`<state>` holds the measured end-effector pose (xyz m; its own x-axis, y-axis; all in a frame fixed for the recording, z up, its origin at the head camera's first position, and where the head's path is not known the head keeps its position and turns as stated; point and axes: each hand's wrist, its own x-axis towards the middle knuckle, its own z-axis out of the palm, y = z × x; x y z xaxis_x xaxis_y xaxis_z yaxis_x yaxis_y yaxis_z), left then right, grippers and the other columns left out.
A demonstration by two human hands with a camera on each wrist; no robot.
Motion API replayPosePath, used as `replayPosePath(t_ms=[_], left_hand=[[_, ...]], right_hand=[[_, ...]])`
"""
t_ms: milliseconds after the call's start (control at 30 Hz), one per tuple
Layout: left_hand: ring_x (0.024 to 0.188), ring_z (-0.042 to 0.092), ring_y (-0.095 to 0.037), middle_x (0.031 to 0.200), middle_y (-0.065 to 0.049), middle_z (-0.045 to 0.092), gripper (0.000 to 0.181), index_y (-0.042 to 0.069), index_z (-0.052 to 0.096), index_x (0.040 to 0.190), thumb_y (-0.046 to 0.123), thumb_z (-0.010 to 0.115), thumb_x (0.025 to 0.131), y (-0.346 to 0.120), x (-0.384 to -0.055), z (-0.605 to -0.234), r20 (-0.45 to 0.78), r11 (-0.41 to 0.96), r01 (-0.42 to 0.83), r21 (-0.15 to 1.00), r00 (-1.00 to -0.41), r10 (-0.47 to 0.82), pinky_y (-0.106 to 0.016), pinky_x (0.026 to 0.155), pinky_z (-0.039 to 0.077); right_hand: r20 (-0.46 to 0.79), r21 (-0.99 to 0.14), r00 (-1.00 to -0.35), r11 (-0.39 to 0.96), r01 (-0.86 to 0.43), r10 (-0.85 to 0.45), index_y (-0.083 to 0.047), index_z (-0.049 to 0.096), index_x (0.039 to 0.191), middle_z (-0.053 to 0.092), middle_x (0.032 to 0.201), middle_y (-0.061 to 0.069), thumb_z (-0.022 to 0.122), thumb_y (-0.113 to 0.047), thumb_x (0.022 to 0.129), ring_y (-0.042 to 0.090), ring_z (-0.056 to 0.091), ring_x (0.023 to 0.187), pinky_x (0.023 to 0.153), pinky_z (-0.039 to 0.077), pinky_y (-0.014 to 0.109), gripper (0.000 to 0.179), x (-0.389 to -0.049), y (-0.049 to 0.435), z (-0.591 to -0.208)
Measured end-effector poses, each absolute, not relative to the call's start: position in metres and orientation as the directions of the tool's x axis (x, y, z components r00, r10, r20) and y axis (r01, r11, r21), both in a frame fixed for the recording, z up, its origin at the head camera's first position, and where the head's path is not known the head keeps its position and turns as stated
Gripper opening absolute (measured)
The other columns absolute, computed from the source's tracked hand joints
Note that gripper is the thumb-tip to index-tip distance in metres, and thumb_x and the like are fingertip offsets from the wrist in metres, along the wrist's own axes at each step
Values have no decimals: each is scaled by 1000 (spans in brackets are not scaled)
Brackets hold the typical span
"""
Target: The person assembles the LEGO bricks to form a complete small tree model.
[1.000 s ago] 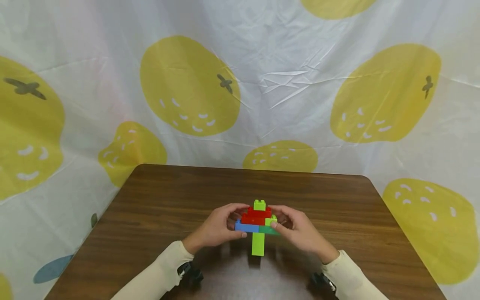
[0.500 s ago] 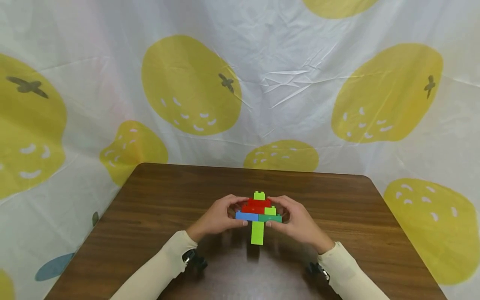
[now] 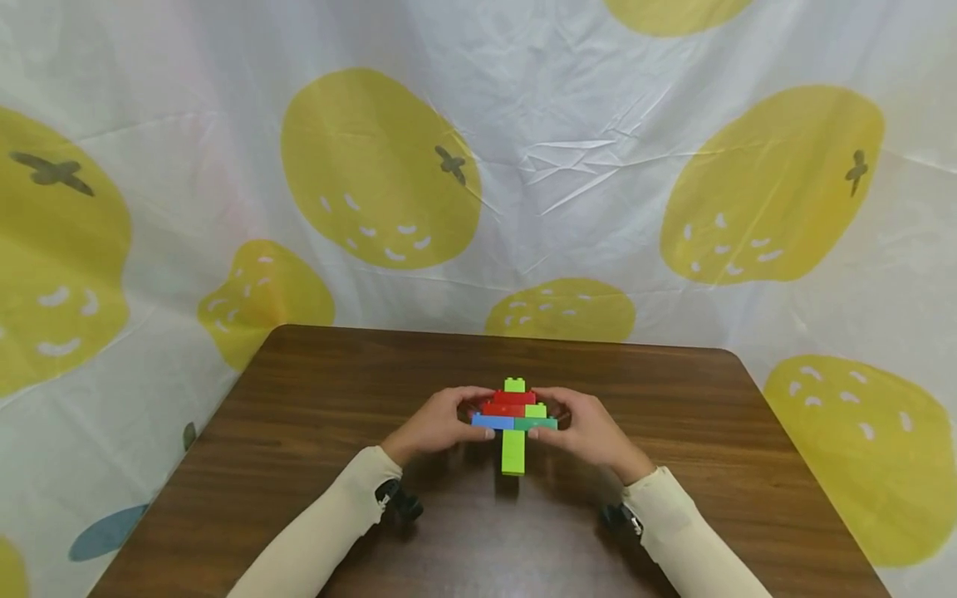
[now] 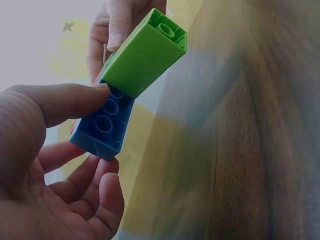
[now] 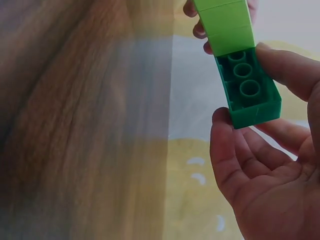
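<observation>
A toy brick tree of stacked building bricks is held up between both hands in the head view. Its red bricks (image 3: 508, 403) sit over a blue brick (image 3: 492, 422) and a dark green brick (image 3: 537, 423). A lime brick (image 3: 514, 385) tops it, and a lime column (image 3: 512, 453) hangs below. My left hand (image 3: 434, 425) grips the blue end, thumb on the hollow underside in the left wrist view. With its thumb along the underside, my right hand (image 3: 596, 430) holds the dark green end (image 5: 255, 116). The column's hollow bottom (image 4: 167, 32) faces the left wrist camera.
A brown wooden table (image 3: 336, 374) lies beneath the hands. Behind it hangs a pale curtain (image 3: 538, 183) with yellow fruit prints. Each wrist carries a small black camera mount, one of them by the left sleeve (image 3: 314, 515).
Both hands have moved the brick tree farther from the body, upward in the head view. The right thumb has shifted from the dark green brick's front to its lower edge.
</observation>
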<state>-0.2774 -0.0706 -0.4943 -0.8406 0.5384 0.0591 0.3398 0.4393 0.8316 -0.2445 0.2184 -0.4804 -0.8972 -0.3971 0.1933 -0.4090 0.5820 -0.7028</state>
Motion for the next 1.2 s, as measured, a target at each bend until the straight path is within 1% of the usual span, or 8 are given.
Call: replayPosePath(t_ms=[133, 333, 533, 600, 667, 767, 1067, 1200], left_hand=[[101, 62, -17, 127, -3, 70, 67, 15, 63, 146, 32, 89, 87, -68, -290, -504, 33, 439, 307, 844, -848, 529, -31, 85, 54], [103, 61, -17, 130, -6, 70, 66, 14, 64, 146, 30, 89, 87, -64, -305, -514, -2, 445, 273, 853, -850, 526, -31, 88, 52], [107, 59, -19, 134, -7, 69, 66, 14, 64, 146, 32, 88, 87, -64, -310, -518, -39, 465, 237, 853, -860, 509, -30, 87, 51], [107, 59, -19, 135, -7, 69, 66, 14, 64, 146, 32, 88, 87, -64, -311, -519, -50, 480, 232, 846, -863, 503, -30, 87, 51], [107, 59, -19, 135, -8, 69, 66, 14, 64, 146, 32, 88, 87, -63, -311, -519, -54, 495, 233, 837, -865, 499, -30, 88, 51], [106, 60, -18, 134, -9, 69, 66, 13, 64, 146, 31, 88, 88, -62, -311, -518, -60, 515, 238, 823, -866, 497, -31, 88, 51], [104, 62, -16, 128, -8, 71, 64, 10, 64, 145, 31, 86, 88, -59, -312, -519, -60, 565, 265, 781, -869, 491, -33, 90, 53], [101, 62, -16, 126, -8, 71, 64, 9, 65, 144, 30, 87, 87, -59, -313, -518, -63, 572, 271, 774, -867, 495, -33, 89, 53]], right_hand=[[149, -706, -905, 598, -380, -399, -6, 64, 143, 74, 107, 2, 88, -36, 88, 13, 68, 91, 81, 59, 30, 67, -254, 220, -485], [84, -716, -909, 610, -340, -408, -6, 62, 146, 76, 119, 4, 84, -39, 91, 15, 70, 97, 84, 58, 34, 68, -269, 222, -493], [27, -711, -911, 633, -306, -411, -8, 60, 148, 71, 136, 7, 82, -43, 92, 25, 69, 120, 102, 56, 49, 69, -279, 222, -501], [18, -701, -907, 642, -312, -421, -7, 60, 149, 70, 139, 9, 81, -43, 93, 27, 67, 125, 105, 54, 52, 70, -282, 222, -503], [9, -692, -905, 650, -313, -425, -6, 60, 148, 70, 138, 10, 81, -43, 93, 27, 68, 123, 104, 54, 52, 70, -284, 221, -505], [4, -681, -905, 662, -314, -425, -4, 60, 147, 72, 134, 10, 81, -43, 93, 23, 69, 114, 100, 56, 50, 69, -286, 220, -506], [-48, -666, -901, 686, -293, -432, -3, 60, 147, 74, 127, 8, 80, -39, 95, 15, 68, 101, 89, 57, 39, 66, -287, 217, -504], [-53, -635, -902, 711, -301, -429, -3, 60, 147, 75, 124, 9, 77, -40, 96, 16, 69, 97, 85, 58, 38, 65, -288, 217, -502]])
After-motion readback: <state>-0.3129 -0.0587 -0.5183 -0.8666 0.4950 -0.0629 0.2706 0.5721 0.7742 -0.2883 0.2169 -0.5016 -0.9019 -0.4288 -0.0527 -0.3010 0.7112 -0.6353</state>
